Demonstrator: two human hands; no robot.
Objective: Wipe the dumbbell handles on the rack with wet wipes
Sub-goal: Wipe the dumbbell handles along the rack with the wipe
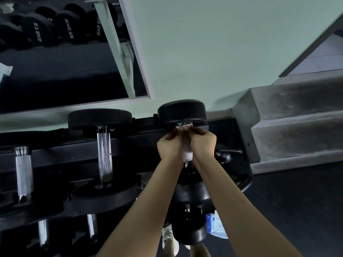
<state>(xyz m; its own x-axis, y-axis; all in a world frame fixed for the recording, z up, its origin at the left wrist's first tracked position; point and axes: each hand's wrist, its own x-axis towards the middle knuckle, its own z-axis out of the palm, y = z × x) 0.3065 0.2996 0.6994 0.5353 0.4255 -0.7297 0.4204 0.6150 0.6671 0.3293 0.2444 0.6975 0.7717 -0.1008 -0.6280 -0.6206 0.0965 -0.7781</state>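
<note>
At the right end of the rack (55,153), the left hand (169,145) and right hand (203,143) were curled tight round a white wet wipe (187,154) wrapped over the handle of a black, round-headed dumbbell (182,112). That handle was hidden under the wipe and fingers. The neighbouring dumbbell (104,154) on the rack showed a knurled steel grip.

A white wet wipe (187,155) is wrapped round the handle of the rightmost dumbbell (182,112) on the black rack (55,154) and is gripped from both sides by the left hand (170,147) and the right hand (203,144). The knurled handle of the neighbouring dumbbell (105,154) is left bare. A blue wipes pack (217,227) is seen lower down, beside the right forearm.
</note>
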